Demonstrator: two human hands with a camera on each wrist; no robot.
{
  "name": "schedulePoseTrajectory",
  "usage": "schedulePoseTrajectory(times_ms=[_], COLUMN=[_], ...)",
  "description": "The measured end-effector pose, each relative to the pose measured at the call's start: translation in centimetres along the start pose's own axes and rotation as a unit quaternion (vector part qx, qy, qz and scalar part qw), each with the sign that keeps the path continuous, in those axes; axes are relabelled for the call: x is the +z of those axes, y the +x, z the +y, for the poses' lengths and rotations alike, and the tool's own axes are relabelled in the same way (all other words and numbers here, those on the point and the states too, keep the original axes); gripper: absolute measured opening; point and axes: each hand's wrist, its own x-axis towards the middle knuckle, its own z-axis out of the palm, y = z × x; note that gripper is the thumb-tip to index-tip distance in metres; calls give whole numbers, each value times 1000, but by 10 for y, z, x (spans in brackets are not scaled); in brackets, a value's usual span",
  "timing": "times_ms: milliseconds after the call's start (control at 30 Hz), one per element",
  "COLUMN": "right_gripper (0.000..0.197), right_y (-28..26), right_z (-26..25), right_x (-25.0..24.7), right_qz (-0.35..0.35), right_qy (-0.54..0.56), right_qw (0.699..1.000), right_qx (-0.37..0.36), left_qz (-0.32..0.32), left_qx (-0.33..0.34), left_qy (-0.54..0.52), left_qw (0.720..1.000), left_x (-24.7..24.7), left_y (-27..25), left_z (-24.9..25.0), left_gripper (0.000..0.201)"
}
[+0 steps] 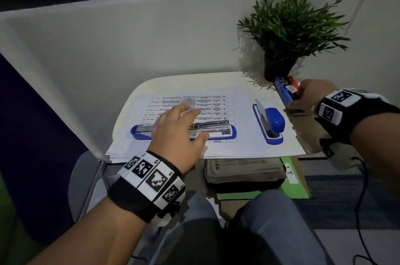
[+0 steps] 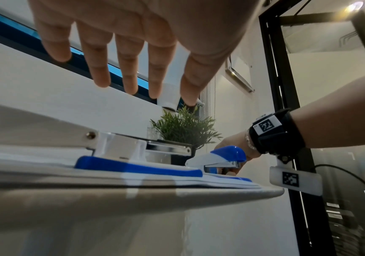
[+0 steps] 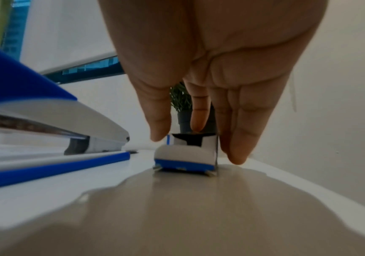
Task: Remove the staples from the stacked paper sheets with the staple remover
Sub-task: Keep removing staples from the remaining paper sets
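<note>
A stack of printed paper sheets [image 1: 238, 147] covers the small white table [image 1: 173, 85]. On its near edge lies a blue and white stapler [image 1: 216, 129] [image 2: 133, 166], folded open flat with its metal magazine showing. My left hand [image 1: 186, 124] [image 2: 133, 52] hovers just above it, fingers spread and straight, holding nothing. At the table's right edge my right hand [image 1: 307, 96] [image 3: 199, 121] pinches a small blue staples box [image 1: 283, 89] [image 3: 185, 155], thumb on one side and fingers on the other. I cannot make out a separate staple remover.
A second blue and white stapler [image 1: 270, 121] [image 2: 223, 157] [image 3: 45, 110] sits closed on the paper between my hands. A potted plant [image 1: 287, 33] stands at the back right corner. The wall runs close behind. A green folder [image 1: 296, 186] and folded papers lie under the table.
</note>
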Motion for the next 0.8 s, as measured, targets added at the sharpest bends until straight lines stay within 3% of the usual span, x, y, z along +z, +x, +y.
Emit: schedulePoseTrajectory(times_ms=[200, 467, 800], right_gripper=[24, 39, 36], right_y=[-2, -1, -10], right_z=[1, -4, -9], right_x=[-1, 4, 7], right_qz=[-2, -64, -33], right_qy=[-41, -86, -130], right_qw=[999, 994, 991], right_qx=[4, 6, 1], left_qz=[-1, -53, -90], left_qx=[-3, -30, -51], left_qy=[4, 66, 65], left_qw=[1000, 996, 993], left_x=[-2, 3, 1], left_y=[1, 11, 13], left_z=[-7, -21, -29], left_gripper=[49, 44, 44])
